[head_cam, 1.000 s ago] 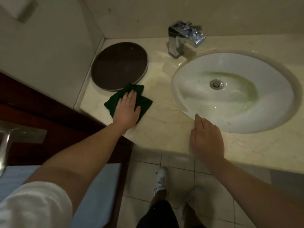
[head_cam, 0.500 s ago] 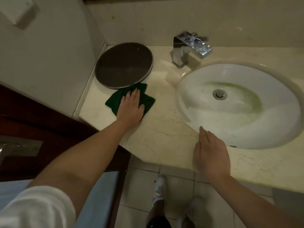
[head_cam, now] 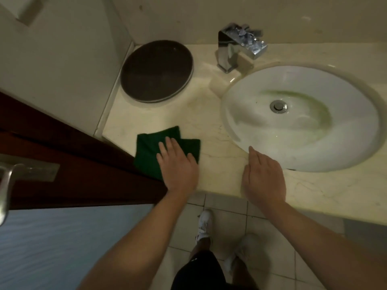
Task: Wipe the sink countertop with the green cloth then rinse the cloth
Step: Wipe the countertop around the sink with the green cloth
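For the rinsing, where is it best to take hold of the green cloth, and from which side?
Probably its right edge, facing the sink. The green cloth lies flat and folded near the front left corner of the countertop, under the flat left hand; that edge shows bare beside the thumb. Come from above, curl the fingers and gather it.

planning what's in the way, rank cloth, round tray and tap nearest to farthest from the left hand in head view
1. cloth, pressed under the left hand, near the front edge
2. round tray, back left corner
3. tap, at the back, right of the tray
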The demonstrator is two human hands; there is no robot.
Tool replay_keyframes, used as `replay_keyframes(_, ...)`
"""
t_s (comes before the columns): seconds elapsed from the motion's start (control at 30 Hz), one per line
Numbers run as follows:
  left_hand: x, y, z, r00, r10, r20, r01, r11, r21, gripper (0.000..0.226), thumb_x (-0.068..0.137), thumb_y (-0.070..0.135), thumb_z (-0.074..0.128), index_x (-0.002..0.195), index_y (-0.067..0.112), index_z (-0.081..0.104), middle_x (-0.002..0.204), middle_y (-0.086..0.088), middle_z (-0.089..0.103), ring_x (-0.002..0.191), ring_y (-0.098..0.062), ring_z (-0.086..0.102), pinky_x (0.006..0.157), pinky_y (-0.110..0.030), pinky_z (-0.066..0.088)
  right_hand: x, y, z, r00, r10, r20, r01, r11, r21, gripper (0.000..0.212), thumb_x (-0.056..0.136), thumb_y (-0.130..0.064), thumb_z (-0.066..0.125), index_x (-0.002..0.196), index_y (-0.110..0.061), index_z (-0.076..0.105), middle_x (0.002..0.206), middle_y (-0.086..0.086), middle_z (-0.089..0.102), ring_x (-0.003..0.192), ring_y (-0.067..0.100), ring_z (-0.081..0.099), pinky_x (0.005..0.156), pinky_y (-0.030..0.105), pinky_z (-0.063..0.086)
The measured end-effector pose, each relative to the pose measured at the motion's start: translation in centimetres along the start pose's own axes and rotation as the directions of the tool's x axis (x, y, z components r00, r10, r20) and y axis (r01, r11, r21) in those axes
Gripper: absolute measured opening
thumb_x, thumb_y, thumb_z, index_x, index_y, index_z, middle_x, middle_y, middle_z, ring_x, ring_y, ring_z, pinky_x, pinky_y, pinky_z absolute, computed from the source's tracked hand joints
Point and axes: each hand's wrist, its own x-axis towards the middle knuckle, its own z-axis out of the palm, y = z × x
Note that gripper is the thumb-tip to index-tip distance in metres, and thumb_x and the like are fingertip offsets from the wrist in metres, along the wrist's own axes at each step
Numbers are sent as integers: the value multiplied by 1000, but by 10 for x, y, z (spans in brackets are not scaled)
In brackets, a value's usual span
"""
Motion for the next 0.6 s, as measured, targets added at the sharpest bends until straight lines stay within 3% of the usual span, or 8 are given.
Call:
replay_keyframes(0.13, -74, 82, 6, 978, 188, 90, -182, 981, -74, 71, 95, 39, 22, 152, 2, 3, 161, -20, 2, 149, -38, 2, 120, -52, 10, 2, 9, -8, 1000, -15, 19, 11, 973, 229, 48, 95, -18, 37, 140, -6, 50, 131, 15, 62, 117, 31, 59, 102, 38, 40)
replay_keyframes(0.2, -104, 125, 6, 920, 348, 179, -325, 935, -144, 79, 91, 48, 23, 152, 8, -7, 158, -19, -17, 147, -36, -15, 120, -49, 1, 6, 17, -28, 995, 53, 88, -91, 854, 512, 43, 100, -13, 35, 142, -11, 47, 142, 12, 54, 131, 26, 49, 109, 30, 31)
replay_keyframes(0.27, -116, 140, -2, 878, 423, 224, -366, 895, -255, 80, 92, 48, 30, 152, 11, -7, 154, -11, -23, 142, -31, -26, 121, -44, -3, 10, 26, -45, 981, 158, 114, -195, 780, 595, 45, 101, -11, 36, 146, -14, 42, 151, 8, 44, 143, 22, 34, 114, 27, 22)
replay_keyframes(0.33, -107, 121, -14, 894, 414, 173, -267, 801, -537, 59, 97, 23, 41, 152, 13, 23, 162, -2, 9, 150, -21, 0, 121, -36, 9, 6, 24, -62, 976, 188, -109, -122, 888, 444, 46, 98, -10, 37, 144, -9, 44, 148, 14, 46, 143, 28, 33, 116, 36, 26)
replay_keyframes(0.4, -90, 82, -31, 950, 304, 68, -171, 693, -700, 46, 94, 5, 42, 138, 18, 49, 150, 4, 43, 140, -7, 32, 118, -32, 26, 0, 2, -62, 967, -41, -251, 103, 965, 239, 49, 92, -11, 39, 140, -3, 47, 144, 17, 50, 140, 34, 37, 114, 45, 31)
replay_keyframes(0.43, -76, 61, -38, 973, 233, 3, -163, 692, -703, 44, 92, 2, 43, 131, 17, 55, 141, 2, 52, 131, -7, 41, 113, -32, 33, -2, -15, -53, 964, -166, -206, 203, 964, 173, 51, 91, -13, 41, 141, -3, 46, 146, 16, 48, 141, 35, 36, 115, 46, 29)
replay_keyframes(0.5, -36, 33, -38, 985, 161, -63, -165, 764, -624, 41, 92, 3, 42, 130, 10, 53, 136, -6, 53, 128, -18, 46, 106, -33, 37, -6, -50, -27, 954, -301, -3, 301, 951, 67, 55, 92, -21, 44, 146, -8, 40, 153, 13, 40, 145, 31, 28, 119, 44, 17)
replay_keyframes(0.6, 10, 26, -22, 969, 246, -5, -227, 887, -401, 54, 98, 16, 34, 150, 4, 28, 159, -13, 26, 149, -27, 15, 120, -41, 17, -12, -68, 9, 942, -309, 131, 320, 945, -70, 60, 98, -39, 33, 153, -14, 26, 162, 7, 21, 151, 25, 10, 122, 42, 2)
